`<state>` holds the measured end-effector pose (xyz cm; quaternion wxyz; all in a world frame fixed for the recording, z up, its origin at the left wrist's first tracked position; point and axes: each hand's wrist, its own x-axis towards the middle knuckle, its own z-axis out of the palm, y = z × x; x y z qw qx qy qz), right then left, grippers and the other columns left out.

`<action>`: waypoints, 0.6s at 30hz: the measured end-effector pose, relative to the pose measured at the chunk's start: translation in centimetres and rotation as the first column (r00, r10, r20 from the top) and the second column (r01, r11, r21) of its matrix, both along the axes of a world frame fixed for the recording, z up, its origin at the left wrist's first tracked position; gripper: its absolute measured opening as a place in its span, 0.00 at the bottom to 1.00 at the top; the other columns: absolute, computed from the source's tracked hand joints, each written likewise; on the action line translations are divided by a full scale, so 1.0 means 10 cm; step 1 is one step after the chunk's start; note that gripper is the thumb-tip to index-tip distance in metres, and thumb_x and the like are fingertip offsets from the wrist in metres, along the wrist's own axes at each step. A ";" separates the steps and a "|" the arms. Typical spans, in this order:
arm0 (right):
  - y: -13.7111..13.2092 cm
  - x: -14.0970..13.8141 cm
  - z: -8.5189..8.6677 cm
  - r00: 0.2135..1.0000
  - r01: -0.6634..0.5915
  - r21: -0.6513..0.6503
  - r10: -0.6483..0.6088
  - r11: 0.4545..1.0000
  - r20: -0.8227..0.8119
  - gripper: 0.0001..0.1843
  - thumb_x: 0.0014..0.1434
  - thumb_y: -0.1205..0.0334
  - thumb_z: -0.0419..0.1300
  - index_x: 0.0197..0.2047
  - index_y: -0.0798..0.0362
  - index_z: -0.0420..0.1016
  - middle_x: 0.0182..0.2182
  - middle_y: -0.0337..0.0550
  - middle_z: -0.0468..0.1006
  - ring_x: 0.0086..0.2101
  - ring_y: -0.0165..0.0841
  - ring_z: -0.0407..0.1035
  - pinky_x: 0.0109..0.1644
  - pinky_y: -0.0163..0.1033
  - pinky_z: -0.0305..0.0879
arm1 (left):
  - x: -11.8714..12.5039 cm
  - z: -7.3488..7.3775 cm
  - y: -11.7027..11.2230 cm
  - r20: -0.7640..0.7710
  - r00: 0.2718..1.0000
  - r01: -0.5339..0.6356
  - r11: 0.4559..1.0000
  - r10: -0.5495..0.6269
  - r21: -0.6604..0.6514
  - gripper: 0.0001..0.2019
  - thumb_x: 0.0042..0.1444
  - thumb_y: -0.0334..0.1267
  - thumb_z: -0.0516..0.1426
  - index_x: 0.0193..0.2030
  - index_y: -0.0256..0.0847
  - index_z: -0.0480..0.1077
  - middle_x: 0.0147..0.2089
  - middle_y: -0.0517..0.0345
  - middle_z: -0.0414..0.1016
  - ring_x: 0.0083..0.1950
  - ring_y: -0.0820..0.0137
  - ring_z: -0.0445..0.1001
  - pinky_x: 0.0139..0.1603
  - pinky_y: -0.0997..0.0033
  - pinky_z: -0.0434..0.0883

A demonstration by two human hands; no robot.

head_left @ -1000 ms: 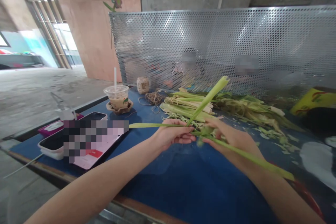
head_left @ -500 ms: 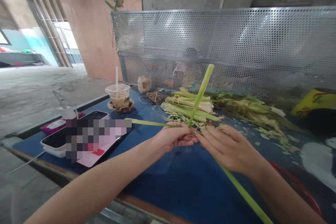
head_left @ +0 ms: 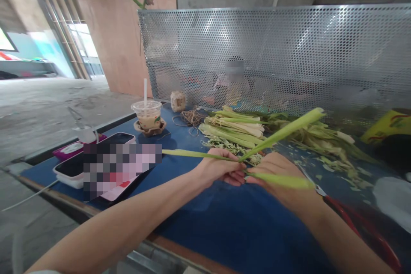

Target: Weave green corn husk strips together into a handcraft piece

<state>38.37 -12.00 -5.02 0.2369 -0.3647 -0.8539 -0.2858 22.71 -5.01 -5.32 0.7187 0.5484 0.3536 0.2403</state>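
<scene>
Both my hands meet over the blue table (head_left: 224, 231), working long green leaf strips. My left hand (head_left: 221, 169) is closed in a pinch on the crossing of the strips; one strip (head_left: 189, 154) runs out left from it. My right hand (head_left: 279, 171) is closed beside it, holding a strip (head_left: 282, 180) that sticks out to the right, blurred by motion. Another strip (head_left: 285, 130) rises from the crossing up to the right. Just behind my hands lies a pile of green and pale leaf stalks (head_left: 234, 130).
A lidded drink cup with a straw (head_left: 148, 115) stands at back left, by a coil of twine (head_left: 189, 117). A phone and trays (head_left: 105, 162) lie at left. Red-handled scissors (head_left: 353, 218) lie at right. A perforated metal screen (head_left: 272, 55) closes the back; a person sits behind it.
The upright strip has swung down to the right. The strip that ran down toward the near right is now lifted and points right across my right hand.
</scene>
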 end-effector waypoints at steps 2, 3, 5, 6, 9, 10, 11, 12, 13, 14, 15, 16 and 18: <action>0.02 -0.02 -0.01 0.999 0.036 0.052 -0.037 0.998 0.027 0.18 0.62 0.62 0.47 0.24 0.54 0.70 0.19 0.40 0.72 0.23 0.30 0.64 0.31 0.37 0.56 | 0.02 0.00 -0.02 -0.027 1.000 -0.010 1.000 0.010 0.023 0.05 0.43 0.27 0.60 0.23 0.33 0.66 0.15 0.59 0.70 0.17 0.75 0.71 0.19 0.77 0.71; 0.02 -0.04 -0.01 0.998 0.050 0.076 -0.053 0.996 0.043 0.19 0.62 0.62 0.47 0.22 0.54 0.69 0.18 0.40 0.72 0.22 0.30 0.64 0.30 0.37 0.55 | 0.03 0.00 -0.03 -0.036 0.999 -0.010 0.999 0.012 0.037 0.05 0.41 0.27 0.60 0.23 0.33 0.66 0.14 0.60 0.70 0.17 0.75 0.70 0.19 0.76 0.71; 0.03 -0.06 -0.01 0.995 0.089 0.082 -0.092 0.993 0.031 0.21 0.62 0.61 0.47 0.18 0.54 0.67 0.16 0.39 0.70 0.20 0.30 0.63 0.28 0.37 0.52 | 0.04 -0.02 -0.05 -0.052 0.998 -0.014 0.998 0.017 0.060 0.07 0.39 0.26 0.62 0.23 0.33 0.66 0.14 0.62 0.69 0.16 0.75 0.69 0.18 0.75 0.71; 0.03 -0.06 -0.02 0.992 0.130 0.054 -0.130 0.990 -0.009 0.23 0.62 0.60 0.47 0.17 0.54 0.66 0.14 0.39 0.69 0.19 0.29 0.62 0.26 0.37 0.51 | 0.04 -0.03 -0.06 -0.047 0.999 -0.010 0.997 0.013 0.071 0.08 0.38 0.27 0.63 0.24 0.32 0.67 0.15 0.62 0.69 0.16 0.75 0.70 0.19 0.75 0.71; 0.02 -0.05 -0.03 0.925 0.288 -0.151 -0.316 0.946 -0.212 0.26 0.60 0.53 0.48 0.14 0.53 0.64 0.11 0.35 0.64 0.16 0.27 0.59 0.23 0.34 0.50 | 0.02 -0.04 -0.08 0.040 0.999 0.020 0.992 -0.025 0.128 0.08 0.40 0.31 0.63 0.27 0.31 0.69 0.19 0.60 0.71 0.20 0.74 0.72 0.22 0.75 0.72; 0.02 -0.03 -0.04 0.883 0.320 -0.239 -0.380 0.917 -0.276 0.26 0.59 0.50 0.49 0.14 0.53 0.64 0.10 0.35 0.63 0.15 0.26 0.58 0.22 0.34 0.50 | 0.01 -0.04 -0.09 0.071 0.997 0.032 0.988 -0.043 0.152 0.09 0.42 0.33 0.62 0.30 0.31 0.70 0.20 0.60 0.72 0.21 0.74 0.73 0.23 0.75 0.73; 0.02 -0.01 -0.05 0.839 0.336 -0.306 -0.431 0.890 -0.332 0.26 0.58 0.48 0.50 0.14 0.53 0.66 0.10 0.35 0.63 0.15 0.26 0.58 0.21 0.33 0.50 | 0.00 -0.04 -0.09 0.091 0.994 0.043 0.984 -0.059 0.171 0.10 0.43 0.35 0.62 0.32 0.31 0.71 0.22 0.59 0.72 0.22 0.73 0.74 0.25 0.74 0.73; 0.02 0.01 -0.06 0.799 0.344 -0.345 -0.465 0.873 -0.382 0.25 0.56 0.47 0.51 0.15 0.52 0.68 0.11 0.35 0.65 0.16 0.27 0.60 0.21 0.33 0.51 | 0.00 -0.03 -0.10 0.097 0.993 0.045 0.983 -0.063 0.180 0.12 0.43 0.37 0.62 0.34 0.30 0.71 0.22 0.58 0.72 0.23 0.73 0.74 0.25 0.74 0.74; 0.02 0.03 -0.06 0.765 0.349 -0.354 -0.482 0.868 -0.428 0.23 0.55 0.47 0.52 0.17 0.52 0.70 0.13 0.36 0.68 0.18 0.28 0.62 0.23 0.33 0.54 | 0.00 -0.02 -0.10 0.093 0.994 0.042 0.984 -0.058 0.174 0.14 0.43 0.37 0.62 0.35 0.30 0.71 0.22 0.58 0.72 0.23 0.72 0.74 0.25 0.73 0.74; 0.03 0.04 -0.06 0.739 0.351 -0.341 -0.482 0.872 -0.471 0.20 0.54 0.47 0.54 0.20 0.52 0.72 0.16 0.37 0.71 0.20 0.30 0.65 0.25 0.34 0.56 | 0.00 -0.01 -0.10 0.090 0.995 0.036 0.986 -0.051 0.161 0.15 0.43 0.38 0.62 0.36 0.29 0.71 0.22 0.58 0.72 0.23 0.72 0.74 0.25 0.73 0.74; 0.03 0.05 -0.06 0.714 0.350 -0.326 -0.475 0.878 -0.514 0.18 0.52 0.47 0.55 0.23 0.52 0.74 0.19 0.39 0.74 0.23 0.31 0.67 0.28 0.35 0.59 | 0.01 0.00 -0.09 0.094 0.995 0.027 0.989 -0.042 0.148 0.15 0.43 0.38 0.62 0.36 0.29 0.71 0.22 0.58 0.72 0.24 0.71 0.74 0.24 0.72 0.74; 0.03 0.05 -0.05 0.689 0.340 -0.326 -0.470 0.882 -0.552 0.17 0.51 0.47 0.56 0.25 0.52 0.74 0.20 0.39 0.75 0.24 0.32 0.68 0.30 0.36 0.60 | 0.01 0.00 -0.09 0.108 0.993 0.023 0.990 -0.038 0.136 0.15 0.42 0.38 0.63 0.36 0.29 0.71 0.22 0.58 0.72 0.24 0.70 0.74 0.24 0.72 0.74; 0.03 0.01 -0.04 0.620 0.283 -0.374 -0.466 0.883 -0.631 0.15 0.50 0.49 0.58 0.28 0.53 0.73 0.20 0.39 0.74 0.23 0.32 0.68 0.29 0.36 0.61 | 0.02 0.00 -0.08 0.149 0.987 0.037 0.992 -0.056 0.123 0.15 0.42 0.38 0.63 0.35 0.29 0.70 0.22 0.58 0.72 0.24 0.70 0.74 0.23 0.72 0.74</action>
